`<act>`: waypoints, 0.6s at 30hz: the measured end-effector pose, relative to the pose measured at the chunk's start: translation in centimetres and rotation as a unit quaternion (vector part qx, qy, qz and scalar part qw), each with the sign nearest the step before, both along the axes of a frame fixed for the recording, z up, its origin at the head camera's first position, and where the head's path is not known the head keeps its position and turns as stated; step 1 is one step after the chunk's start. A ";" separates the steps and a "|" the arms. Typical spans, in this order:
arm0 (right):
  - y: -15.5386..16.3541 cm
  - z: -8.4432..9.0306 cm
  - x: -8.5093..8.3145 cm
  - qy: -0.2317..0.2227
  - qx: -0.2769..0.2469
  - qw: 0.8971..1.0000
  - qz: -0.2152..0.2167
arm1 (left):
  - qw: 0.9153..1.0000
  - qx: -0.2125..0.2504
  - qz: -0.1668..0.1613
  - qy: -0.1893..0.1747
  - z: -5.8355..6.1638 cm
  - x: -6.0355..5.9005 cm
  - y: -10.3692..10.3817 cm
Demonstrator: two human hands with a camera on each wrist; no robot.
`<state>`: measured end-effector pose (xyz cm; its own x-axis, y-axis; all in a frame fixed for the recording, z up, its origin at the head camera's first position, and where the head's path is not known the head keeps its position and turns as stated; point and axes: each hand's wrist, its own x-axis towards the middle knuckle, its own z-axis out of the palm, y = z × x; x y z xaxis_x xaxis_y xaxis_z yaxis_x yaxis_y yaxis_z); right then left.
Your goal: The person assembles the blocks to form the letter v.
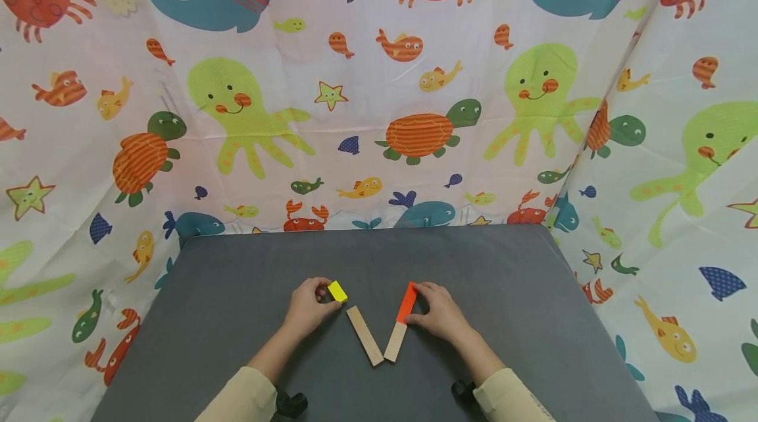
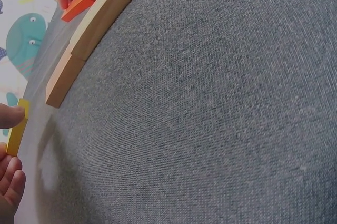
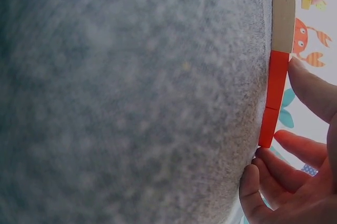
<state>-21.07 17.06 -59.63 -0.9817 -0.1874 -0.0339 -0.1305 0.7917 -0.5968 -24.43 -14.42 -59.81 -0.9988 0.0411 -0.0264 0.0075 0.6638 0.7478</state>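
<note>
My left hand [image 1: 306, 309] pinches a small yellow block [image 1: 337, 291] between thumb and fingers, just beyond the far end of the left wooden strip [image 1: 364, 336]. A seam across that strip shows in the left wrist view. On the other side, my right hand [image 1: 441, 313] holds an orange-red piece [image 1: 406, 302], thumb near one end and fingertips at the other. The piece lies end to end with a plain wooden block [image 1: 395, 342], and a seam crosses it in the right wrist view [image 3: 269, 107]. Together the two lines form a V whose point faces me.
The blocks lie on a grey cloth-covered table [image 1: 474, 264]. Behind it and along the sides hangs a white curtain [image 1: 349, 165] printed with sea animals. Dark straps [image 1: 290, 403] show near both sleeve cuffs.
</note>
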 end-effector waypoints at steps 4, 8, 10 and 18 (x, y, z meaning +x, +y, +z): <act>0.0 0.0 0.0 -0.002 0.001 1.000 -0.001 | 1.000 -0.003 -0.003 0.004 -0.1 0.1 0.2; 0.0 0.1 0.0 -0.002 0.001 1.000 -0.001 | 1.000 -0.005 -0.001 0.003 -0.1 0.3 0.3; 0.0 0.1 0.0 -0.001 0.000 1.000 0.000 | 1.000 -0.006 -0.002 0.001 -0.2 0.4 0.4; 0.0 0.1 0.0 -0.004 -0.003 1.000 -0.003 | 1.000 0.002 -0.011 0.001 -0.5 0.6 0.7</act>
<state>-21.05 17.04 -59.56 -0.9826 -0.1809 -0.0407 -0.1204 0.7893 -0.6021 -23.82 -13.71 -60.27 -0.9978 0.0625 -0.0238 0.0235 0.6612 0.7498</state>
